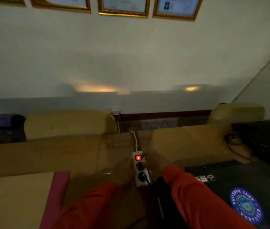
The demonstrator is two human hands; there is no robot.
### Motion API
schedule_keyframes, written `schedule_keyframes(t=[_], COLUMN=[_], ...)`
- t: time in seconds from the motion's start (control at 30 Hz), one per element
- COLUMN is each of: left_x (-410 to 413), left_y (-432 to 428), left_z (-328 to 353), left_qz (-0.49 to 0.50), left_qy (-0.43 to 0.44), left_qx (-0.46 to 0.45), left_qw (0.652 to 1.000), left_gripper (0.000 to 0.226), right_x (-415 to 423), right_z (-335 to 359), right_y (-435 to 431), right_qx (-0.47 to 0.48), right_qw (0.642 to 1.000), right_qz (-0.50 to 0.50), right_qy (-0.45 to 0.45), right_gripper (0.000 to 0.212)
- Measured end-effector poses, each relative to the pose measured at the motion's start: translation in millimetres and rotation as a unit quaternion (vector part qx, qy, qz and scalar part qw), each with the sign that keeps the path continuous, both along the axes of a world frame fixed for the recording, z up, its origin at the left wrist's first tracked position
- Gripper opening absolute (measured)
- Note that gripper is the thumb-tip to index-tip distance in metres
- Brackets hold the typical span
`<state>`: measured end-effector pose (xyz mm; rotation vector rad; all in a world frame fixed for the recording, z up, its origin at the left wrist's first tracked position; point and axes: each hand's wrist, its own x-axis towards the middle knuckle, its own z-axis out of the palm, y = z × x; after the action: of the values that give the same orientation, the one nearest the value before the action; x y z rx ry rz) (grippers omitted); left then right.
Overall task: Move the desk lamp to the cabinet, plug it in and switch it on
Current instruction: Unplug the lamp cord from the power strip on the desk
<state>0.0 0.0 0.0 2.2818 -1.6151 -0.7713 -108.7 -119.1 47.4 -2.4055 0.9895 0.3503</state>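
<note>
The view is dim and blurred. A white power strip (140, 169) lies on the wooden desk (89, 154), its red switch (138, 157) glowing. A black plug (143, 176) sits in its nearest socket, with a dark cord running down towards me. My right hand (154, 161), in a red sleeve, rests against the strip's right side beside the switch. My left hand (122, 173) hovers just left of the strip, too smeared to read its fingers. A dark shape (161, 197) lies between my arms; I cannot tell whether it is the lamp.
A closed black laptop (233, 179) with a round blue sticker lies at the right, a black keyboard (263, 139) behind it. A brown envelope (15, 200) on a maroon folder (57, 194) lies at the left. Two tan chair backs (69, 123) and a wall socket (115, 110) stand beyond.
</note>
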Motion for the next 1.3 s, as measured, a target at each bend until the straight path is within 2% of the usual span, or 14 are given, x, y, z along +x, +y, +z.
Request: schedule_keyframes(t=[0.17, 0.4, 0.5, 0.63, 0.77, 0.93, 1.03, 1.17, 1.3], left_x=[1, 1, -2, -3, -2, -2, -3, -9, -22], left_y=[-4, -5, -5, -5, -4, -4, 1, 9, 30], left_z=[-15, -20, -16, -13, -10, 4, 22, 59, 109], left_qz=[0.054, 0.058, 0.064, 0.064, 0.059, 0.042, 0.046, 0.03, 0.017], left_qy=[0.047, 0.006, -0.005, -0.019, -0.022, 0.0, 0.019, 0.004, -0.025], left_qx=[-0.022, -0.013, -0.007, 0.009, 0.019, 0.041, 0.031, 0.011, -0.067], left_qw=[0.997, 0.998, 0.998, 0.998, 0.998, 0.998, 0.998, 0.999, 0.997], left_gripper=[0.043, 0.049, 0.049, 0.051, 0.051, 0.052, 0.043, 0.04, 0.04], right_x=[14, 19, 20, 21, 15, -3, -19, -42, -69], right_z=[-13, -24, -26, -21, -8, 16, 35, 66, 106], right_y=[1, 6, 10, 8, -2, -8, 3, 32, 67], right_qx=[-0.053, -0.17, -0.141, -0.137, -0.11, -0.082, -0.057, -0.009, 0.025], right_qw=[0.989, 0.952, 0.957, 0.945, 0.964, 0.991, 0.995, 0.974, 0.933], right_qz=[0.091, 0.195, 0.193, 0.247, 0.205, 0.108, 0.021, -0.076, -0.136], right_qy=[0.103, 0.165, 0.165, 0.164, 0.131, 0.007, -0.084, -0.212, -0.331], right_gripper=[0.041, 0.033, 0.036, 0.037, 0.034, 0.026, 0.022, 0.016, 0.01])
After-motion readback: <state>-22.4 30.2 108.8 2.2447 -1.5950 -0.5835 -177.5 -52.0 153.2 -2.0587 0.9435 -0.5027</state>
